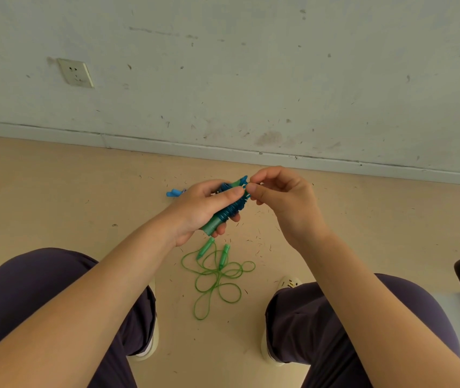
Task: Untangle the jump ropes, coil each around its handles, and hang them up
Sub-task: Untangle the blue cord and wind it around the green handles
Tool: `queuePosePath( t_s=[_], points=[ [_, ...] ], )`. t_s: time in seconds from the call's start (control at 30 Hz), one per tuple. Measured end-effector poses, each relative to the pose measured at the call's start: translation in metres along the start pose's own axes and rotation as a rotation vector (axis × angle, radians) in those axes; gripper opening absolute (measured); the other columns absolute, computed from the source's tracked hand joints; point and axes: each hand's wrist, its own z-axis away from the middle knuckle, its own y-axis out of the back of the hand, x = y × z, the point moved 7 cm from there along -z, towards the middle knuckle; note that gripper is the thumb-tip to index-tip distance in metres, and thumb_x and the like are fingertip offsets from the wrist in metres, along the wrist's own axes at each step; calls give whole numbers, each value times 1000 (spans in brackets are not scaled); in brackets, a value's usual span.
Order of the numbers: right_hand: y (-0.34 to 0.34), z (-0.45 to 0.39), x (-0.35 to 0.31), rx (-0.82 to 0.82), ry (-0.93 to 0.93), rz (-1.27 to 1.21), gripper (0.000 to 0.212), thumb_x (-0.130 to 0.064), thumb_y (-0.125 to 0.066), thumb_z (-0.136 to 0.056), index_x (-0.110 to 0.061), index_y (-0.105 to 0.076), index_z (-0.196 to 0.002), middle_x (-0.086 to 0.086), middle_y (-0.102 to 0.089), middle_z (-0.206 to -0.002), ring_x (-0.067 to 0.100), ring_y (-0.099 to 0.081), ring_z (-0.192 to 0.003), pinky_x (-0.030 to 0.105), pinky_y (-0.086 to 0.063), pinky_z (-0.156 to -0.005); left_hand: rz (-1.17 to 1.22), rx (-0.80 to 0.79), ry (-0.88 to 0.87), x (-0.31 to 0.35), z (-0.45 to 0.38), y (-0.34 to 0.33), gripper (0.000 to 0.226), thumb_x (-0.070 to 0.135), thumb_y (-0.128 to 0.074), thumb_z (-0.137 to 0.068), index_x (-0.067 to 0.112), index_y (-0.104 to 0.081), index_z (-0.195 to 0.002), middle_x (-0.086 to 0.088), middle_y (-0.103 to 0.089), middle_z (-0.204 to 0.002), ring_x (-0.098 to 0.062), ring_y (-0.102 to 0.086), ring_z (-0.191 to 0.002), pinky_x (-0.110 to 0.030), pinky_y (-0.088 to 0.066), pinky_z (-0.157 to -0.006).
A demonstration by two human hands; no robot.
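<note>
— Where's the blue jump rope (pixel 230 204) now?

— In my left hand (pixel 202 210), fingers curled round its paired handles, the cord wound tight around them. My right hand (pixel 285 201) pinches the cord's loose end at the top of the coil, so I judge this one nearly finished: tuck the end, then hang it.

— And the rest?

— The green jump rope (pixel 216 273) lies on the floor (pixel 55 197) between my knees, loops sprawled, both handles free, not coiled at all. It looks separate from the blue one.

— Anything you can't make out?

— A small blue piece (pixel 173 193) pokes out behind my left hand; I can't tell what it is. No hook shows anywhere.
</note>
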Motion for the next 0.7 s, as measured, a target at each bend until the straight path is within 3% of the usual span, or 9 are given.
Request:
queuePosePath(
  t_s=[0.13,0.27,0.37,0.53,0.7],
  points=[
    [2,-2,3,13,8,43,15,2,-74,-81,-9,-69,-90,6,-68,-78,15,-61,-65,25,-50,-62,-63,-11,14,1,1,3,35,44,-63,-90,18,-68,-114,-14,-71,-85,-20,-55,-53,-28,-45,-49],
    [4,-5,7,-72,-66,46,20,-1,-71,-84,-9,-71,-102,5,-68,-74,15,-59,-60,24,-48,-58,-143,-70,56,-2,4,-1,31,45,-66,-88,24,-70,-111,-9,-72,-80,-19,-56,-51,-26,-44,-47],
    [1,-5,9,-168,-112,119,17,-1,-68,-87,-10,-72,-101,2,-68,-70,12,-59,-59,24,-50,-59,-169,-62,58,-2,6,1,38,50,-67,-82,25,-69,-111,-9,-72,-81,-18,-57,-51,-26,-44,-46],
    [-3,-3,6,-225,-81,164,10,0,-71,-85,-5,-69,-93,11,-64,-79,18,-60,-58,27,-51,-56,-163,-100,80,-1,7,1,46,52,-66,-76,21,-69,-109,-8,-71,-78,-17,-55,-50,-25,-42,-45],
    [-6,-2,5,-282,-78,168,9,1,-70,-85,-3,-62,-88,4,-64,-75,19,-60,-54,28,-50,-51,-133,-146,97,-3,8,-1,38,51,-67,-77,23,-70,-103,-9,-70,-77,-18,-53,-48,-25,-41,-44]
  ],
)
